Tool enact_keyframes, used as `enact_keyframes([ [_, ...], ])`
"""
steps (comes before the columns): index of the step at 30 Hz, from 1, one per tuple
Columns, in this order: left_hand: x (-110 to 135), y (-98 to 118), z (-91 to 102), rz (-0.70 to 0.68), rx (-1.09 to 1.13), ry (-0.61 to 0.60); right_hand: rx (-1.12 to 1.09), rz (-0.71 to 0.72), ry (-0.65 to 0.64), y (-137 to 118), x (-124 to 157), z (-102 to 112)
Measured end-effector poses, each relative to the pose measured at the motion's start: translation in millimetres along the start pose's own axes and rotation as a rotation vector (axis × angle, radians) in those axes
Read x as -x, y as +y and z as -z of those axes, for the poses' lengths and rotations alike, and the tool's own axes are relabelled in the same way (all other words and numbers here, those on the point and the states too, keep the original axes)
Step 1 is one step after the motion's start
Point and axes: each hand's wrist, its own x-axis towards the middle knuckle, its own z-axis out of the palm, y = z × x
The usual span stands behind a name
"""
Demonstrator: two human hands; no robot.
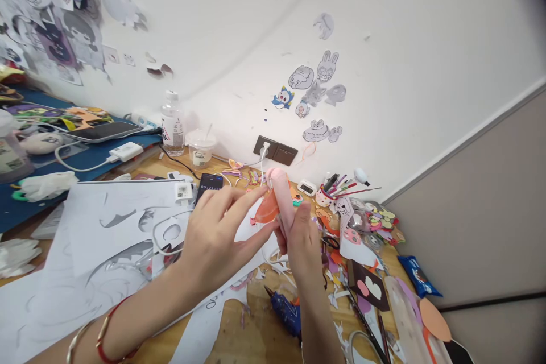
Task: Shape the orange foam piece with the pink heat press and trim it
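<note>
Head view shows two bare hands close together over a wooden desk (256, 347). The right hand (303, 239) has its grip closed around the low end of a soft-looking pink piece (282, 196), with the thumb on top and fingers tucked behind. The left hand (217, 233) comes in from the other side. Its thumb and fingers make a wide V, and the tips reach the pink piece. I cannot tell if that grip is pinching or only touching. An orange piece (268, 209) shows inside the V, right beside the pink one.

A blue glue gun (285, 313) lies on the desk, partly behind the right arm. The pink piece is held up past the glue gun, farther from the person. To the left of the glue gun are big white papers (91, 205) with drawings. Past it, to the left, are a phone (212, 182) with lit numbers, a clear bottle (172, 125) and a plastic cup (200, 148). Past it, to the right, stands a pen cup (326, 196). Right of it sits a dark box (367, 285) among paper scraps.

Far beyond the glue gun, a white wall (213, 23) has animal cutouts stuck on it.
</note>
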Motion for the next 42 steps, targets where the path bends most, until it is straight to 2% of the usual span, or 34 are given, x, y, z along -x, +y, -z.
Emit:
enact_keyframes([
  [3,-5,2,5.0,0.171,0.202,-0.095,0.056,0.019,-0.002,0,-1,3],
  [6,-13,-3,13.1,0.326,0.382,-0.173,0.238,0.131,0.010,3,-2,6],
  [9,-21,-12,22.7,0.377,0.399,-0.307,0.394,0.263,0.029,6,-2,7],
  [12,-27,-20,31.0,0.347,0.402,-0.417,0.413,0.318,0.006,5,-1,10],
  [14,-30,-24,34.2,0.346,0.450,-0.436,0.400,0.347,-0.071,2,-2,14],
  [17,-30,-31,34.8,0.439,0.513,-0.432,0.362,0.357,-0.286,-2,-4,21],
  [20,-31,-36,32.8,0.546,0.587,-0.441,0.307,0.296,-0.533,-3,-5,28],
  [22,-31,-37,32.0,0.592,0.658,-0.478,0.245,0.262,-0.597,-2,-5,31],
  [27,-30,-31,32.1,0.602,0.841,-0.543,-0.053,0.233,-0.497,5,-6,30],
  [29,-27,-26,30.9,0.556,0.817,-0.598,-0.160,0.219,-0.465,7,-5,29],
  [32,-23,-19,25.4,0.537,0.753,-0.643,-0.196,0.224,-0.422,8,-4,29],
  [38,-16,-7,12.8,0.666,0.889,-0.502,-0.203,0.210,-0.412,1,-1,28],
  [42,-15,-2,11.7,0.692,0.935,-0.417,-0.181,0.229,-0.315,-3,3,23],
])
